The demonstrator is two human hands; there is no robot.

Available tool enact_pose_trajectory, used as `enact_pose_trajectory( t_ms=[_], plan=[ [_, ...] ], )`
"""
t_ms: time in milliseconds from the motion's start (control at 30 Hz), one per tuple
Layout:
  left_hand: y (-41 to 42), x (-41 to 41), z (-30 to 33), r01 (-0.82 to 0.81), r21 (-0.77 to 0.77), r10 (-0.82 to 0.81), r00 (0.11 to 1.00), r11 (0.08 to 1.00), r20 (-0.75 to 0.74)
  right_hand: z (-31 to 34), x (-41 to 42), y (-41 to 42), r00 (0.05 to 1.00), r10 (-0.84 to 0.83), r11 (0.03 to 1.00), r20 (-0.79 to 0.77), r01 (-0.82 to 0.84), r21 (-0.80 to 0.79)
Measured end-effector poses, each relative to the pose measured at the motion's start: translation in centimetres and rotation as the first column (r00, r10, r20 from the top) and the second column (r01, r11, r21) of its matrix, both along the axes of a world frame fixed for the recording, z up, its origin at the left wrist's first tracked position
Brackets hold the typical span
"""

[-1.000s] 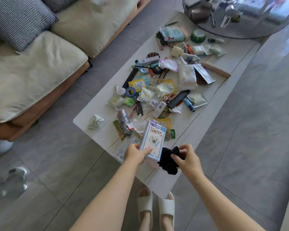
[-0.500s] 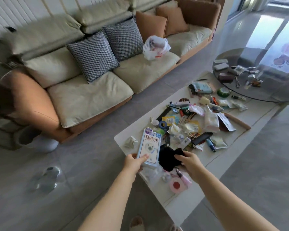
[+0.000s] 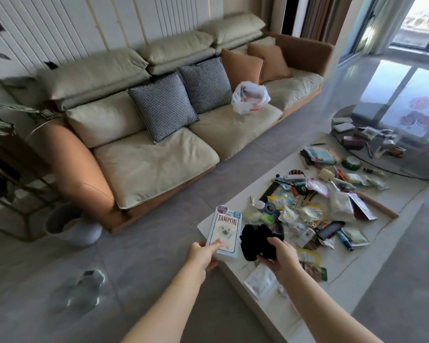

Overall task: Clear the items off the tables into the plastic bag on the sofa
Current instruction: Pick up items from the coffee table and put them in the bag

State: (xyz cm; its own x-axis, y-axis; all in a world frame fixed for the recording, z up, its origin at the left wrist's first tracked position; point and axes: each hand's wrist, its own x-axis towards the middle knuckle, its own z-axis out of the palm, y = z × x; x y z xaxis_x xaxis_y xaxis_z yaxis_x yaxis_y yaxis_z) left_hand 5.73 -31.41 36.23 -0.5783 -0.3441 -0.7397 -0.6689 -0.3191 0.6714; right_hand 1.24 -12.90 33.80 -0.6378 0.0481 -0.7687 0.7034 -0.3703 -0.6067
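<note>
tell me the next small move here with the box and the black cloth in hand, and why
Probably carry both across to the plastic bag on the sofa and drop them in. The left hand already has a grip on the box, the right hand holds the black cloth, and both are lifted at the table edge, with the bag sitting open-topped on the seat cushion across the floor.

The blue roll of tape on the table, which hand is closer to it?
The right hand, holding a black cloth, sits below the blue tape roll. The left hand, gripping the tampon box, is farther left.
</note>
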Motion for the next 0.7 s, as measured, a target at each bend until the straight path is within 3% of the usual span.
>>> enact_pose_trajectory(
  t_ms=[200, 700],
  plan=[
    [-7.3, -2.1, 0.8, -0.070, 0.029, 0.071, 0.997, 0.997, -0.035, 1.3, -1.6, -7.3, 0.998, -0.061, 0.992, -0.024, 0.058, -0.115],
    [-17.9, -15.2, 0.7, -0.148, 0.110, 0.156, 0.985, 0.983, -0.068, 0.7, -15.7, -17.4, 0.998, 0.061, 0.991, 0.002, -0.060, -0.122]
  ],
)
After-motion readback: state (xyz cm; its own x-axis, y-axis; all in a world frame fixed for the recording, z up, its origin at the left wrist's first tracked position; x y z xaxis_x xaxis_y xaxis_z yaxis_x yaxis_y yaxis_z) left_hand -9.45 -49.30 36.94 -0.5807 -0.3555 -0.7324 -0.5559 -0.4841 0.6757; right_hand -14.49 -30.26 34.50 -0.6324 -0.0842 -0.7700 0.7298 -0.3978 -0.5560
